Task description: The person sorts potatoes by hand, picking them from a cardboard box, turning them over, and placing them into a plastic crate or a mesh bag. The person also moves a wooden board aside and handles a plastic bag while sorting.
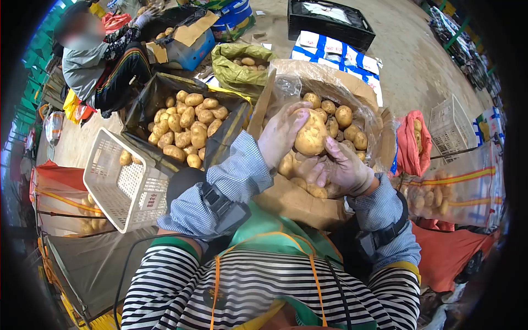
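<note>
A large potato [311,133] is held up between both gloved hands, over an open cardboard box [294,201] lined with clear plastic. My left hand [281,133] is closed on the potato's left and top side. Fingertips of my right hand [347,168] touch its lower right side, with the thumb raised and other fingers curled below. Several potatoes [344,116] lie in the box around and beneath the hands. To the left, a crate lined with black plastic [225,144] is heaped with potatoes [187,118].
A white plastic basket [118,179] holding a few potatoes leans at the left. Behind are a green sack [223,60] and a black crate [357,36]. A red net bag [408,159] stands at the right. Another person [91,63] sits at the upper left.
</note>
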Action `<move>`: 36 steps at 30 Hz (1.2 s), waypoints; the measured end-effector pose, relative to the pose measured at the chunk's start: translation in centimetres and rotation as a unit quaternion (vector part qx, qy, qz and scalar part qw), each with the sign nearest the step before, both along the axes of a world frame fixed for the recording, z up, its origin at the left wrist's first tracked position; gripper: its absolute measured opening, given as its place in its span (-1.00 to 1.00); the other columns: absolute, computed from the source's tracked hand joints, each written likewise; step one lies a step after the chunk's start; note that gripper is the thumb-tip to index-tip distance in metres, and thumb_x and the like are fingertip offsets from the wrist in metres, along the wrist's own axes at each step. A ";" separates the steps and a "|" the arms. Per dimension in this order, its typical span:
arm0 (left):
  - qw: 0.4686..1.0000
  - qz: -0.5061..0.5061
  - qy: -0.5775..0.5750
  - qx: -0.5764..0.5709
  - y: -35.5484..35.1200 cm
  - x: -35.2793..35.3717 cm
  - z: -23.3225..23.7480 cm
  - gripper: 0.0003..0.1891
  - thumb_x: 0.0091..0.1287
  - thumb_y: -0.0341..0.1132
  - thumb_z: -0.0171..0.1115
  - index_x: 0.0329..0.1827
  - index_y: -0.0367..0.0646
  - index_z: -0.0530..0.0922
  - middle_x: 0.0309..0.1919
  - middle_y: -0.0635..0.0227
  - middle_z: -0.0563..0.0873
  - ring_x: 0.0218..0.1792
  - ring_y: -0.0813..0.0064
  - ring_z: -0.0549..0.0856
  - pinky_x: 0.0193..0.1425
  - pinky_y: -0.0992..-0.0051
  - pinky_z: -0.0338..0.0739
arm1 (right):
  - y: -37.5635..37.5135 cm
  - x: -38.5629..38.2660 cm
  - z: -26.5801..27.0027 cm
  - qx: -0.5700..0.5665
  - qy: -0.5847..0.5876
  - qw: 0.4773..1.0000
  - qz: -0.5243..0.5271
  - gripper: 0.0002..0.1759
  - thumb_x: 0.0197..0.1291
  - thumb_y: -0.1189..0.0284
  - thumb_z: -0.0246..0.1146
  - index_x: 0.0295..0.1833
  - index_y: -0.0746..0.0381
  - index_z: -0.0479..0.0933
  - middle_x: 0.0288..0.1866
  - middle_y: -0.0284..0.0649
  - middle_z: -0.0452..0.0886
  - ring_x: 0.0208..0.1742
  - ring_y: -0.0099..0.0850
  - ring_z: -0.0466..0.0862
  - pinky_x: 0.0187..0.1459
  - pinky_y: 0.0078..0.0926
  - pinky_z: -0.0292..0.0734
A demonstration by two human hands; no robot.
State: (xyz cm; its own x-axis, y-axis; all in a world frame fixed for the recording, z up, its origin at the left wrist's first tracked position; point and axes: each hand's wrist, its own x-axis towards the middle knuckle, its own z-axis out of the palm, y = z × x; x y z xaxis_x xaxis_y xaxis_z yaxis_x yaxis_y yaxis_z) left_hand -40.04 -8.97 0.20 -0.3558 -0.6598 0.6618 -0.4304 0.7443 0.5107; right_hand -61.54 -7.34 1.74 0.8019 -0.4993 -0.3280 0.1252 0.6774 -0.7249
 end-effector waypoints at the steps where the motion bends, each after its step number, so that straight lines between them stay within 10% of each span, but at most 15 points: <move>1: 1.000 -0.003 0.014 -0.010 0.1 -0.2 0.1 -0.61 0.48 -0.35 0.01 0.34 -0.14 0.28 0.22 0.03 0.51 0.21 0.09 0.55 0.33 0.31 0.44 | 0.1 -0.1 0.4 -0.030 0.011 0.999 0.003 -0.20 0.38 -0.24 -0.07 0.23 0.31 0.45 -0.10 -0.08 0.68 -0.29 -0.37 0.71 -0.41 -0.60 0.53; 4: 0.947 -0.007 0.182 0.264 1.3 -1.1 2.5 -0.59 0.51 -0.29 0.01 0.35 -0.26 0.29 0.22 0.06 0.52 0.23 0.18 0.53 0.33 0.35 0.42 | 0.3 -0.3 0.6 -0.011 -0.013 1.000 -0.007 -0.22 0.39 -0.21 -0.06 0.26 0.31 0.43 -0.06 -0.05 0.67 -0.20 -0.37 0.71 -0.34 -0.59 0.55; 8: 0.954 0.021 0.154 0.255 1.7 -1.6 2.3 -0.51 0.53 -0.20 0.01 0.40 -0.33 0.28 0.26 0.14 0.49 0.23 0.36 0.50 0.33 0.43 0.38 | 0.8 -0.7 2.2 -0.047 0.013 0.999 0.003 -0.30 0.40 -0.10 0.04 0.33 0.28 0.38 0.04 -0.12 0.65 -0.07 -0.44 0.67 -0.14 -0.53 0.55; 10: 0.897 -0.072 0.245 0.360 2.2 -2.0 2.6 -0.44 0.51 -0.16 0.04 0.45 -0.33 0.23 0.30 0.17 0.44 0.26 0.43 0.46 0.36 0.47 0.34 | -0.1 -0.3 -7.1 -0.090 0.043 0.976 -0.193 -0.36 0.39 -0.02 0.10 0.32 0.26 0.38 0.04 -0.20 0.66 -0.09 -0.48 0.66 -0.08 -0.50 0.53; 11: 0.888 -0.080 0.233 0.388 2.2 -1.6 3.7 -0.39 0.44 -0.36 0.16 0.51 -0.21 0.17 0.15 0.30 0.51 -0.05 0.53 0.50 0.09 0.55 0.47 | 0.1 -0.4 -1.5 -0.004 -0.056 0.990 -0.131 -0.41 0.37 -0.01 0.12 0.24 0.24 0.45 -0.06 -0.26 0.68 -0.11 -0.52 0.65 -0.10 -0.50 0.53; 12: 0.889 -0.117 0.265 0.353 1.6 -1.9 2.6 -0.37 0.48 -0.05 0.01 0.45 -0.33 0.23 0.30 0.15 0.45 0.27 0.40 0.48 0.33 0.42 0.40 | -0.6 -1.0 -1.3 -0.009 -0.051 0.987 -0.149 -0.43 0.34 -0.05 0.14 0.16 0.22 0.50 -0.14 -0.25 0.69 -0.20 -0.52 0.65 -0.19 -0.50 0.55; 16: 0.838 -0.014 0.353 0.417 0.3 -0.8 2.5 -0.36 0.51 0.11 -0.06 0.38 -0.29 0.34 0.15 0.19 0.59 -0.08 0.46 0.67 -0.04 0.48 0.57 | -1.3 -4.5 3.0 0.011 -0.153 0.955 -0.254 -0.37 0.21 -0.06 0.26 0.23 0.15 0.46 -0.11 -0.12 0.65 -0.35 -0.44 0.62 -0.39 -0.53 0.50; 20: 0.788 0.009 0.408 0.462 -0.1 1.0 1.9 -0.44 0.55 0.07 -0.12 0.30 -0.26 0.42 0.05 0.23 0.66 -0.15 0.49 0.69 -0.10 0.51 0.58 | 0.3 -13.6 10.9 -0.066 -0.279 0.845 -0.452 -0.31 0.14 -0.07 0.28 0.17 0.26 0.45 -0.08 -0.17 0.60 -0.37 -0.45 0.58 -0.40 -0.52 0.52; 27: 0.774 -0.020 0.435 0.459 -1.0 3.0 -0.7 -0.50 0.56 0.00 -0.08 0.27 -0.24 0.45 -0.01 0.26 0.68 -0.16 0.43 0.70 -0.10 0.45 0.60 | 0.0 -41.6 17.2 -0.283 -0.158 0.687 -0.651 -0.39 0.26 0.09 0.18 0.26 0.31 0.42 0.15 -0.03 0.58 -0.06 -0.24 0.63 -0.10 -0.39 0.60; 32: 0.707 0.011 0.505 0.494 -1.0 3.4 0.0 -0.58 0.50 -0.04 0.07 0.11 -0.25 0.52 -0.14 0.27 0.68 -0.23 0.37 0.70 -0.14 0.40 0.62 | -5.7 -32.6 10.4 -0.248 -0.140 0.850 -0.443 -0.47 0.40 0.15 0.04 0.21 0.37 0.49 0.15 0.06 0.60 0.01 -0.19 0.65 -0.06 -0.29 0.62; 34: 0.707 0.033 0.509 0.490 -0.9 3.4 0.5 -0.57 0.50 -0.02 0.08 0.10 -0.25 0.52 -0.15 0.26 0.68 -0.26 0.39 0.70 -0.16 0.42 0.62 | -8.9 -20.8 3.7 -0.175 0.043 0.815 -0.551 -0.65 0.38 0.23 0.14 0.00 0.31 0.57 -0.23 -0.23 0.66 -0.32 -0.47 0.58 -0.28 -0.51 0.53; 36: 0.690 0.033 0.520 0.503 -1.1 3.8 0.4 -0.57 0.50 -0.02 0.07 0.09 -0.25 0.52 -0.16 0.27 0.69 -0.28 0.43 0.70 -0.19 0.45 0.63 | -10.1 -11.1 -0.9 0.006 -0.004 0.978 -0.208 -0.80 0.35 0.29 0.21 -0.32 0.10 0.44 -0.44 -0.46 0.41 -0.47 -0.65 0.39 -0.53 -0.69 0.26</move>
State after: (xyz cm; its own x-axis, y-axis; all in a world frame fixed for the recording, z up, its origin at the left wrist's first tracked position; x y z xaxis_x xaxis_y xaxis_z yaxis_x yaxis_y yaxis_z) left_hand -36.23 -10.05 0.62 0.0192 -0.9635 -0.2669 0.5418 -0.2143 0.8127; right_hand -72.61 -17.42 0.84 0.5325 -0.7790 -0.3311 0.3973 0.5754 -0.7149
